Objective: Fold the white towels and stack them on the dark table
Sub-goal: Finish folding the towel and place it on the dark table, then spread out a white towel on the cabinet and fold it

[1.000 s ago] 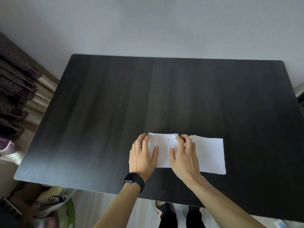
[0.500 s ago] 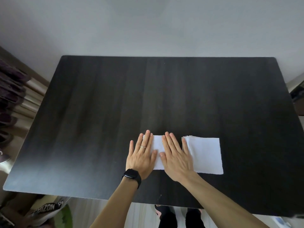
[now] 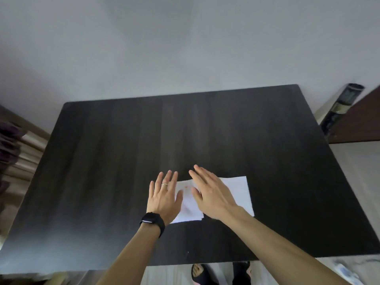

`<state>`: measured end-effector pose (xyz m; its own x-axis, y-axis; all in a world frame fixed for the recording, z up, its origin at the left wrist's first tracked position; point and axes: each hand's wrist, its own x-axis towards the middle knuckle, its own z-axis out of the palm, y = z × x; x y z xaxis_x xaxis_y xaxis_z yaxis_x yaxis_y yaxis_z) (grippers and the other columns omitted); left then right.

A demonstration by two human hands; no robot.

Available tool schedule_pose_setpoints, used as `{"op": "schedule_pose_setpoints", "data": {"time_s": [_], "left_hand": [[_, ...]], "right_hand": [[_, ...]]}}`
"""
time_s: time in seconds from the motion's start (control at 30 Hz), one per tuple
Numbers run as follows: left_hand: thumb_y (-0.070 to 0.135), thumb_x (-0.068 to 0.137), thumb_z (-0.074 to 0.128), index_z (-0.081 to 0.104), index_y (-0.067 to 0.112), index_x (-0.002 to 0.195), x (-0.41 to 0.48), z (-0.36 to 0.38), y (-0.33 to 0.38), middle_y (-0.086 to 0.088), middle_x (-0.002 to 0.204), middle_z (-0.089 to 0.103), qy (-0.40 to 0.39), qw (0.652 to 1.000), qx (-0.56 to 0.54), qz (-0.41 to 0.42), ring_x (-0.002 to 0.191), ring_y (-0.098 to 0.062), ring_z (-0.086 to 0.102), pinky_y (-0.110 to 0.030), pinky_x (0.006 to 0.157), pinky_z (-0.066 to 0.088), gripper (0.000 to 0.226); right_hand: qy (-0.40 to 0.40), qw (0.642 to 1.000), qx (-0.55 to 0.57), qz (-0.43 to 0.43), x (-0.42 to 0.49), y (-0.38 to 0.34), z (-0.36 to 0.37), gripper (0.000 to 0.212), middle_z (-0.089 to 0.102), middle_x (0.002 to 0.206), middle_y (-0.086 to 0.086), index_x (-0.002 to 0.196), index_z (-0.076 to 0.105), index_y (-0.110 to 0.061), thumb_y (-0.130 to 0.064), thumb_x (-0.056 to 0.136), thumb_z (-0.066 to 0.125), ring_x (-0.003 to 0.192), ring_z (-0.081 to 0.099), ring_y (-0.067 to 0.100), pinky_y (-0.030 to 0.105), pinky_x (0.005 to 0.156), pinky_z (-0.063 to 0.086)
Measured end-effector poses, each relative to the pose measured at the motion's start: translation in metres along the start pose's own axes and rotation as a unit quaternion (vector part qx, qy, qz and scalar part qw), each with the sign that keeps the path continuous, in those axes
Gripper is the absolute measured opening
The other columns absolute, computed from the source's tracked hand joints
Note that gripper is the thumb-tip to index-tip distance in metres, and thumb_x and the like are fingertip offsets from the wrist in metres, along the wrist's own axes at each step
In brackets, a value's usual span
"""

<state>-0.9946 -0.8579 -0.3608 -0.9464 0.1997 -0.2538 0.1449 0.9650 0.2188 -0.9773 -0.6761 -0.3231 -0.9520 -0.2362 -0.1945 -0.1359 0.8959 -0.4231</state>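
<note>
Pale grey wall [image 3: 185, 48] rises behind a dark wood-grain worktop [image 3: 123, 161] that fills most of the view. A folded white towel [image 3: 236, 192] lies flat on the near middle of it, with a small reddish mark [image 3: 186, 187] near its far left corner. Both hands are spread flat and neither grips the cloth. The left hand [image 3: 164, 196] overlaps the towel's left edge, fingers straight, with a ring [image 3: 164, 184] on one finger and a black watch [image 3: 153, 221] on the wrist. The right hand [image 3: 211, 195] covers the towel's middle, fingers straight and pointing far left. Whether its palm presses the cloth or is just above it, I cannot tell. Below the near edge, two feet in dark slippers [image 3: 199, 272] stand on a pale floor.
</note>
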Motion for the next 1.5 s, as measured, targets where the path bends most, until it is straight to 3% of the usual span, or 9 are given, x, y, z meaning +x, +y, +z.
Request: {"op": "schedule_pose_setpoints", "data": {"time_s": [0.1, 0.27, 0.43, 0.6, 0.8, 1.07, 1.23, 1.3, 1.5], "left_hand": [[0.046, 0.099, 0.038, 0.011, 0.031, 0.156, 0.016, -0.041, 0.051, 0.003, 0.164, 0.012, 0.010, 0.998, 0.015, 0.055, 0.151, -0.024, -0.002, -0.046, 0.121, 0.002, 0.065], [0.042, 0.100, 0.038, 0.011, 0.032, 0.156, 0.031, -0.116, 0.200, 0.002, 0.163, 0.015, 0.046, 0.980, -0.014, 0.193, 0.151, -0.020, 0.002, -0.045, 0.122, 0.003, 0.063], [0.042, 0.100, 0.039, 0.012, 0.032, 0.155, -0.004, -0.169, 0.379, 0.003, 0.163, 0.014, 0.073, 0.939, -0.058, 0.332, 0.151, -0.018, 0.004, -0.043, 0.123, 0.006, 0.062], [0.044, 0.099, 0.041, 0.016, 0.033, 0.155, -0.076, -0.189, 0.562, 0.002, 0.163, 0.016, 0.093, 0.883, -0.041, 0.457, 0.150, -0.021, 0.011, -0.042, 0.121, 0.011, 0.062], [0.044, 0.097, 0.044, 0.019, 0.034, 0.154, -0.172, -0.164, 0.765, 0.002, 0.163, 0.014, 0.083, 0.836, -0.041, 0.540, 0.149, -0.022, 0.011, -0.046, 0.120, 0.016, 0.063], [0.042, 0.098, 0.043, 0.017, 0.031, 0.155, -0.336, -0.104, 0.991, -0.003, 0.163, 0.013, 0.036, 0.729, -0.026, 0.683, 0.149, -0.023, 0.011, -0.047, 0.119, 0.016, 0.064], [0.039, 0.098, 0.042, 0.018, 0.033, 0.154, -0.436, -0.070, 1.105, 0.001, 0.164, 0.012, -0.012, 0.657, -0.046, 0.752, 0.149, -0.019, 0.009, -0.044, 0.120, 0.013, 0.061], [0.040, 0.098, 0.042, 0.018, 0.033, 0.154, -0.466, -0.062, 1.134, 0.002, 0.164, 0.012, -0.024, 0.640, -0.057, 0.766, 0.150, -0.019, 0.008, -0.046, 0.120, 0.013, 0.061], [0.043, 0.097, 0.044, 0.022, 0.032, 0.153, -0.585, -0.013, 1.267, 0.000, 0.162, 0.018, -0.048, 0.542, -0.062, 0.836, 0.149, -0.021, 0.012, -0.048, 0.119, 0.017, 0.061]], "right_hand": [[0.098, 0.994, 0.038, 0.042, -0.027, 0.029, -0.076, 0.050, 0.026, 0.161, -0.009, 0.152, 0.033, -0.028, -0.039, 0.103, 0.040, 0.147, 0.024, 0.010, 0.030, 0.115, 0.030], [0.258, 0.951, 0.036, 0.165, -0.100, 0.120, -0.213, 0.045, 0.043, 0.150, -0.004, 0.144, 0.044, -0.025, -0.037, 0.101, 0.046, 0.140, 0.035, 0.015, 0.036, 0.111, 0.037], [0.354, 0.873, 0.055, 0.330, -0.227, 0.236, -0.320, 0.045, 0.052, 0.142, 0.007, 0.141, 0.046, -0.021, -0.039, 0.100, 0.045, 0.133, 0.042, 0.029, 0.039, 0.106, 0.038], [0.394, 0.815, 0.049, 0.422, -0.414, 0.328, -0.381, 0.045, 0.053, 0.141, 0.013, 0.139, 0.051, -0.017, -0.038, 0.099, 0.049, 0.130, 0.046, 0.033, 0.039, 0.107, 0.038], [0.433, 0.744, 0.020, 0.508, -0.644, 0.393, -0.421, 0.046, 0.045, 0.148, 0.011, 0.142, 0.047, -0.019, -0.038, 0.100, 0.046, 0.133, 0.043, 0.032, 0.037, 0.107, 0.035], [0.484, 0.611, -0.035, 0.626, -0.919, 0.411, -0.421, 0.048, 0.048, 0.147, 0.009, 0.142, 0.046, -0.020, -0.040, 0.098, 0.049, 0.136, 0.038, 0.032, 0.043, 0.109, 0.036], [0.495, 0.518, -0.056, 0.695, -1.053, 0.398, -0.402, 0.047, 0.046, 0.149, 0.004, 0.143, 0.045, -0.019, -0.037, 0.099, 0.048, 0.140, 0.032, 0.026, 0.037, 0.106, 0.034], [0.494, 0.496, -0.068, 0.711, -1.086, 0.393, -0.398, 0.047, 0.047, 0.148, 0.004, 0.142, 0.046, -0.019, -0.038, 0.099, 0.048, 0.139, 0.033, 0.025, 0.038, 0.105, 0.036], [0.479, 0.384, -0.079, 0.785, -1.217, 0.409, -0.387, 0.047, 0.049, 0.146, 0.003, 0.142, 0.046, -0.022, -0.040, 0.099, 0.046, 0.136, 0.037, 0.026, 0.043, 0.102, 0.043]]}}
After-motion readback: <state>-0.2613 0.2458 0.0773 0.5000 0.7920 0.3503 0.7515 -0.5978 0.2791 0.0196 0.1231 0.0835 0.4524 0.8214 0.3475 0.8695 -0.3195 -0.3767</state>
